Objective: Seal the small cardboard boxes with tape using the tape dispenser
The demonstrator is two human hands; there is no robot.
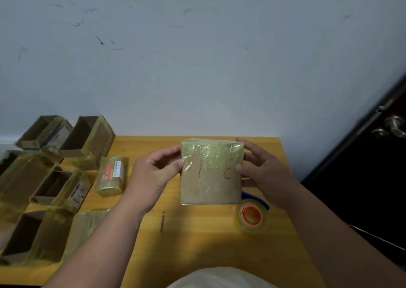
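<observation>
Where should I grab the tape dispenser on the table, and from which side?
Probably from above, with the right hand, which is nearest. The tape dispenser lies on the table, its orange core facing up, so the roll's outer rim is the free part to pinch across. Its blue frame is partly hidden behind the box both hands hold; move that first.

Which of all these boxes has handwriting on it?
The tape-covered box held up between the left hand and right hand. Dark pen marks cross its face; the closed box lying on the table carries a printed label instead.
</observation>
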